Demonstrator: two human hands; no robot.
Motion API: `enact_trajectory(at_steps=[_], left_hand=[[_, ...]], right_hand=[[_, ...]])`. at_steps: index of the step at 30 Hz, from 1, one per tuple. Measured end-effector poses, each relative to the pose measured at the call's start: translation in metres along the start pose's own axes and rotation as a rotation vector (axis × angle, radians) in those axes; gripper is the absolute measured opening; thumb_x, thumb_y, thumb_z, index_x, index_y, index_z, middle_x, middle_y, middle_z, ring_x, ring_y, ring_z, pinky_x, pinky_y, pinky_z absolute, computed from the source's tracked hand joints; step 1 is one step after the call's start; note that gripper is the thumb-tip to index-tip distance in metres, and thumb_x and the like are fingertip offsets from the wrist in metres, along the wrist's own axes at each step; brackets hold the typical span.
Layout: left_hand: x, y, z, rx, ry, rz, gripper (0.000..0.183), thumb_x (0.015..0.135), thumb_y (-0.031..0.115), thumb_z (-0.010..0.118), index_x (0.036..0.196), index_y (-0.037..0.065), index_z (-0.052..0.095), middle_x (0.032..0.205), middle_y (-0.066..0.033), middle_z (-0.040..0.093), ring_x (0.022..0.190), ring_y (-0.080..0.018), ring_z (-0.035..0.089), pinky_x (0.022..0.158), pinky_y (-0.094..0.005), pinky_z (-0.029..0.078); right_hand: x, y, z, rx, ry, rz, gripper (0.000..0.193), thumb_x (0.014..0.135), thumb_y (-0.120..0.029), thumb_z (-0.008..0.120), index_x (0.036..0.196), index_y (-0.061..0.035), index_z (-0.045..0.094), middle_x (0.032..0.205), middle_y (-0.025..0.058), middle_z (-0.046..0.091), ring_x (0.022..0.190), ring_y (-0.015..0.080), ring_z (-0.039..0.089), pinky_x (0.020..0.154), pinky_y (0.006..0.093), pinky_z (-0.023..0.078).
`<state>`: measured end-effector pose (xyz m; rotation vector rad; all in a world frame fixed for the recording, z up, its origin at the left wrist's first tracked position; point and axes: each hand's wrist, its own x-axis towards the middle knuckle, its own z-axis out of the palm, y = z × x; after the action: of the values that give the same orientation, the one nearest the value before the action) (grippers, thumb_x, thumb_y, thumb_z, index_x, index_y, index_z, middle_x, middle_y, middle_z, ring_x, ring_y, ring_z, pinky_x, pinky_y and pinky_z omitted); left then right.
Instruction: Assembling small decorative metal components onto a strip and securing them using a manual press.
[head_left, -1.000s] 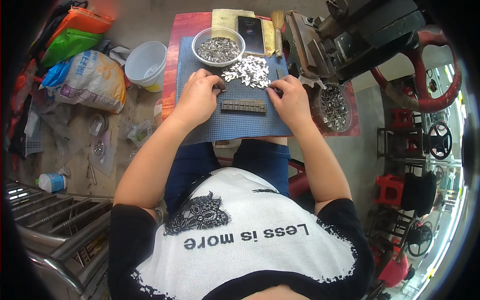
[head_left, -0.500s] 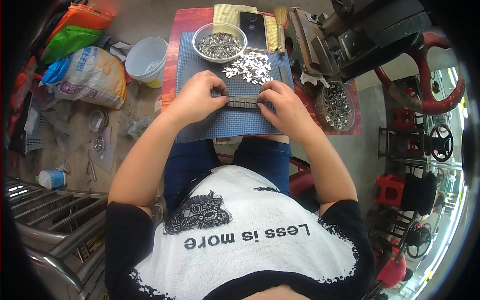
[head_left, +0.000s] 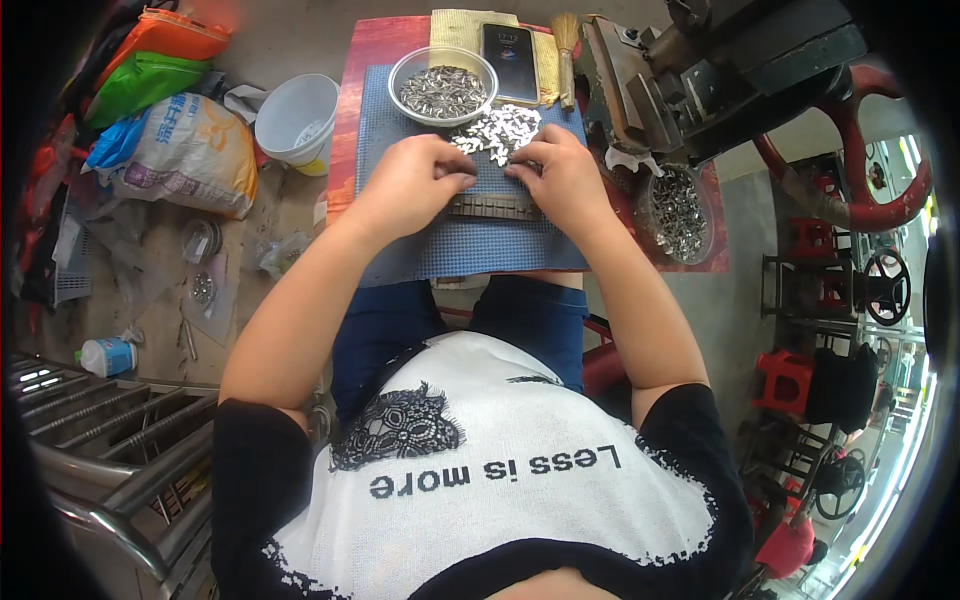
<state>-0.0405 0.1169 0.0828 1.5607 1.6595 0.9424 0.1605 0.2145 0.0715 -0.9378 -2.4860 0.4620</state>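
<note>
A dark slotted metal bar [head_left: 495, 207] lies crosswise on a blue textured mat [head_left: 480, 250]. Beyond it is a loose pile of small white pieces [head_left: 505, 128]. My left hand [head_left: 420, 182] is above the bar's left end, thumb and fingertips drawn together at the near left side of the pile. My right hand [head_left: 562, 180] is over the bar's right end, its bent thumb and forefinger close together at the pile's near right edge. Anything between the fingertips of either hand is too small to make out. A clear round bowl [head_left: 398, 104] of small metal parts stands behind the left hand.
A phone [head_left: 509, 62] and a small brush [head_left: 566, 60] lie at the table's back. On the right are a heavy machine press [head_left: 700, 75] and a tub of shiny metal parts [head_left: 678, 215]. A white bucket [head_left: 290, 110] stands left of the table.
Both hands have let go of the metal bar and moved away from me to the near edge of the white pile. The bar stays on the mat.
</note>
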Motion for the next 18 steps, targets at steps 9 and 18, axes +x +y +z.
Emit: enact_trajectory(at_steps=[9, 18], left_hand=[[0.024, 0.008, 0.040, 0.341, 0.148, 0.089, 0.017, 0.081, 0.021, 0.074, 0.089, 0.006, 0.073, 0.096, -0.0158, 0.066, 0.095, -0.0359, 0.065, 0.083, -0.0455, 0.052], [0.025, -0.001, 0.050, 0.489, 0.217, 0.177, 0.009, 0.085, 0.014, 0.066, 0.089, 0.006, 0.068, 0.098, -0.0172, 0.064, 0.098, -0.0358, 0.064, 0.083, -0.0455, 0.053]], right_hand=[[-0.010, 0.001, -0.008, 0.146, 0.017, 0.114, 0.013, 0.083, -0.011, 0.071, 0.091, -0.0016, 0.068, 0.085, 0.0113, 0.067, 0.080, 0.0264, 0.063, 0.074, 0.0369, 0.050], [-0.032, -0.003, -0.012, 0.347, -0.141, -0.123, 0.014, 0.084, -0.005, 0.069, 0.095, 0.0006, 0.064, 0.097, 0.0103, 0.064, 0.090, 0.0228, 0.061, 0.081, 0.0328, 0.050]])
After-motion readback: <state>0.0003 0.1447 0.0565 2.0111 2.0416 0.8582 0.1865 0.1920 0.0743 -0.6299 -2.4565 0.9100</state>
